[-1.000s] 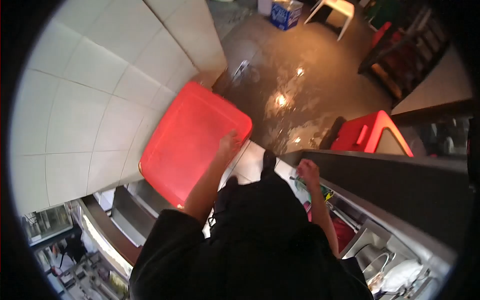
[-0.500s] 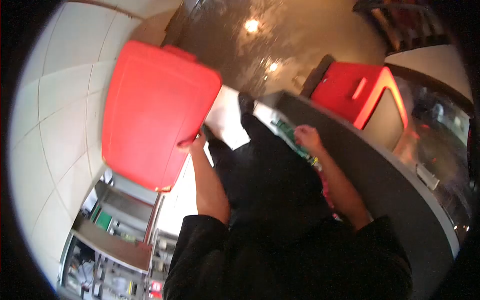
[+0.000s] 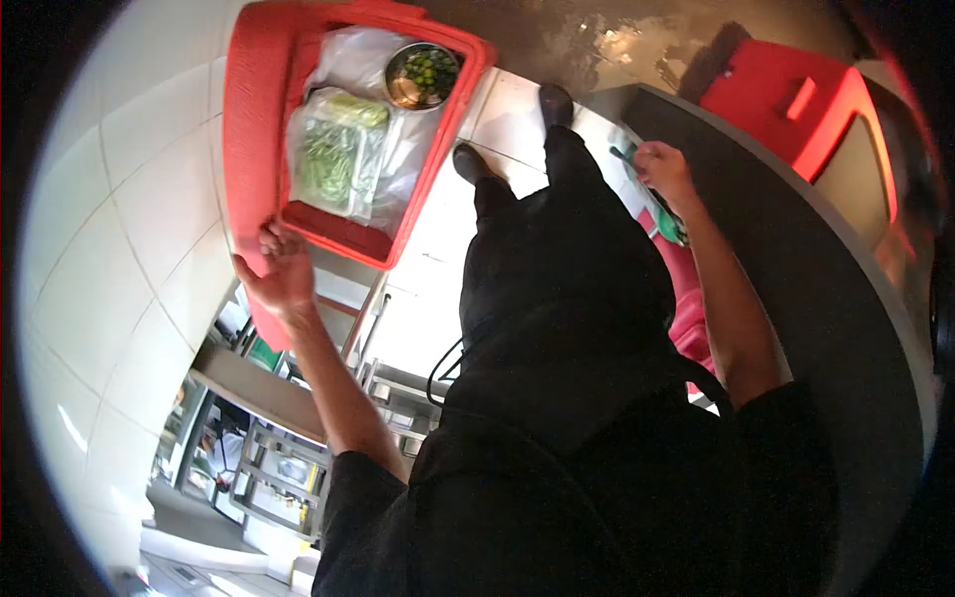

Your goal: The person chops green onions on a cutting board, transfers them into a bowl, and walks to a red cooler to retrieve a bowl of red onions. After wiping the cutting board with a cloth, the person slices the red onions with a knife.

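A red cooler box (image 3: 444, 179) stands uncovered at the upper left, its lid (image 3: 251, 129) tilted up against the tiled wall. Inside lie a clear bag of green vegetables (image 3: 333, 159), whitish plastic bags (image 3: 350, 58) and a round metal bowl (image 3: 422, 76) with chopped greens. My left hand (image 3: 279, 269) is at the lid's lower end by the box's near corner, fingers apart. On the right, my right hand (image 3: 665, 171) is closed on a green plastic packet (image 3: 637, 177) beside the dark counter.
Another red box (image 3: 771, 95) sits on the far side of the dark counter (image 3: 796, 289). White tiles (image 3: 149, 199) line the left wall. Metal shelves (image 3: 284, 473) with containers are at the lower left. A pink thing (image 3: 686, 298) hangs by my right side.
The red lid has swung up toward the wall, showing the box's contents. My left hand has let go of its edge and moved left and toward me. The view has shifted.
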`<state>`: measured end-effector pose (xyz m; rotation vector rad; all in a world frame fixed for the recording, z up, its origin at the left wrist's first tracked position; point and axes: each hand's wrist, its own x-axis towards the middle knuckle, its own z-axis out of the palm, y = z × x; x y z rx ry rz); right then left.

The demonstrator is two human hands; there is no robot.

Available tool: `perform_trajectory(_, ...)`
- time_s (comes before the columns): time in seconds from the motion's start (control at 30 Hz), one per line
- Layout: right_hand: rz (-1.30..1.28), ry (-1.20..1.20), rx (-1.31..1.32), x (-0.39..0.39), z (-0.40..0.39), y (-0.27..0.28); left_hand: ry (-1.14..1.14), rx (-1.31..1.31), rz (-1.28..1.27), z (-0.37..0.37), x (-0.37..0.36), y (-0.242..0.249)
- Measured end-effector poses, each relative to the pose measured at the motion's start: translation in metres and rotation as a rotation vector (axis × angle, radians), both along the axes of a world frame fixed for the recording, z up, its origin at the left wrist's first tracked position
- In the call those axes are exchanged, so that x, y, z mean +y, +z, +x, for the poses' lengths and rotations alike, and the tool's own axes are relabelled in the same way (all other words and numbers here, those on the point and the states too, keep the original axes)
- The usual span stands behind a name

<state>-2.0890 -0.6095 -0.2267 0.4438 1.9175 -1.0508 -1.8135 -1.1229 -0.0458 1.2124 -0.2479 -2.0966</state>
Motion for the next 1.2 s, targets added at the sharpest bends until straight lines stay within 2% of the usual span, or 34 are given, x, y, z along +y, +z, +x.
perform_trajectory(0.07,-0.03,0.041,-0.009,0.008,0.001,-0.013,0.043,-0.201,-0.159,-0.026,-0.017,0.034)
perform_trajectory(0.17,-0.064,0.122,0.003,0.012,-0.007,-0.014,-0.07,-0.168,-0.237,-0.01,-0.08,0.049)
perform_trajectory(0.27,0.009,0.103,0.055,0.011,-0.016,-0.007,-0.104,-0.102,-0.224,-0.011,-0.104,0.062)
perform_trajectory(0.3,-0.007,0.095,0.026,0.016,-0.018,-0.013,-0.096,-0.153,-0.246,-0.011,-0.109,0.059)
perform_trajectory(0.4,-0.017,0.041,-0.037,0.023,-0.023,-0.021,-0.175,-0.091,-0.146,-0.005,-0.099,0.059)
perform_trajectory(0.47,0.022,-0.001,-0.06,0.015,-0.027,-0.005,-0.072,-0.191,-0.08,-0.01,-0.084,0.055)
perform_trajectory(0.63,-0.011,-0.08,-0.126,0.004,-0.044,-0.002,-0.041,-0.288,-0.053,-0.021,-0.065,0.054)
perform_trajectory(0.83,0.0,0.035,-0.131,-0.006,-0.071,-0.002,-0.17,-0.24,-0.149,-0.013,-0.095,0.052)
perform_trajectory(0.93,0.01,0.009,-0.141,-0.013,-0.082,0.005,-0.217,-0.198,-0.176,-0.011,-0.117,0.055)
perform_trajectory(1.1,0.053,0.064,-0.134,-0.017,-0.098,0.024,-0.129,-0.36,-0.177,-0.017,-0.128,0.059)
perform_trajectory(1.2,0.071,0.049,-0.108,-0.019,-0.107,0.043,-0.206,-0.096,-0.114,0.013,-0.139,0.02)
